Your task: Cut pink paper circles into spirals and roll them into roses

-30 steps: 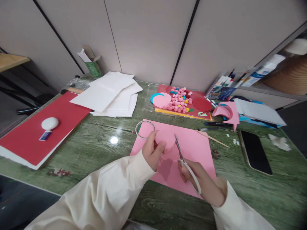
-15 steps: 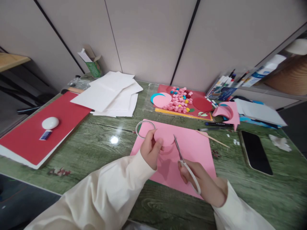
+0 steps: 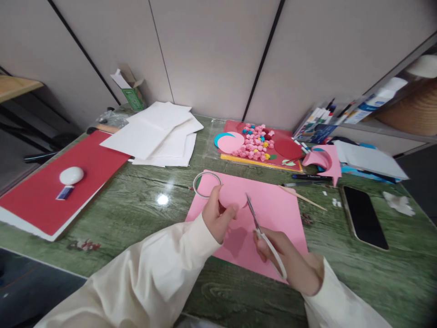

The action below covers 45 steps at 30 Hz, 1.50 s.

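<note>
Carefully now: my left hand (image 3: 215, 214) pinches the pink disc (image 3: 232, 196), my right hand (image 3: 277, 253) grips the scissors (image 3: 261, 228); I'd turn the disc, not the blades.

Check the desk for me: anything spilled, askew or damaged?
Nothing spilled or broken. The white paper stack is fanned unevenly, and a pink sheet behind the markers curls up with a round hole cut in it. The scissors and pink disc look normal.
</note>
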### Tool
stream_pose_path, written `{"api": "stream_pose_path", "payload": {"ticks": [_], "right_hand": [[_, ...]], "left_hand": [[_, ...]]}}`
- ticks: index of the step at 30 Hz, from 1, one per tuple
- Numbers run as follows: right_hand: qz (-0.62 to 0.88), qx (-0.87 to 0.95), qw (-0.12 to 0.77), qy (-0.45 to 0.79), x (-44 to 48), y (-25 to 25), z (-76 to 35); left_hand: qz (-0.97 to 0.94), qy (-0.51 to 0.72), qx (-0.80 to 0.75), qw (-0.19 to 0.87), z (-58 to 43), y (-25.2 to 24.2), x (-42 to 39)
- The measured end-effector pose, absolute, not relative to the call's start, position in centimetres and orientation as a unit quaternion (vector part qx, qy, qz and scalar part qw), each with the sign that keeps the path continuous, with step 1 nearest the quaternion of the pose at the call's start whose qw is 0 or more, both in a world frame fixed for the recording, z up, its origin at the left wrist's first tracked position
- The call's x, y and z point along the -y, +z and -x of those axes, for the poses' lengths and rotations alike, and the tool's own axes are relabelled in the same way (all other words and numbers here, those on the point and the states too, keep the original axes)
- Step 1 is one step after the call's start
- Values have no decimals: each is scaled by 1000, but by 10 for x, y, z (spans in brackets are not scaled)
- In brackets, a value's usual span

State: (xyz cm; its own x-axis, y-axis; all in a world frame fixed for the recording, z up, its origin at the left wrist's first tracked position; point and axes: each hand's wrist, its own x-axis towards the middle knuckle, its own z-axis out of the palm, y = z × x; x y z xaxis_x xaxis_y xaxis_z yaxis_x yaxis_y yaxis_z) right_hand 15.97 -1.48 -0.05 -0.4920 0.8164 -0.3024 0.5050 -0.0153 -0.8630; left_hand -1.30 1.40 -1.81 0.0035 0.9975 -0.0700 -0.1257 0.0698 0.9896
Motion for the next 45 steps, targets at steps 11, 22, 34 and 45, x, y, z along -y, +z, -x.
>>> {"api": "stream_pose_path", "payload": {"ticks": [11, 22, 34, 45], "right_hand": [[487, 686, 145, 522, 16, -4, -162], [480, 689, 132, 527, 16, -3, -163], [478, 687, 118, 535, 15, 0, -161], [481, 691, 135, 522, 16, -4, -162]], "left_hand": [[-476, 507, -461, 552, 14, -18, -12], [-462, 540, -439, 549, 14, -17, -14], [-469, 521, -484, 524, 15, -16, -14], [-484, 483, -505, 527, 15, -22, -12]]}}
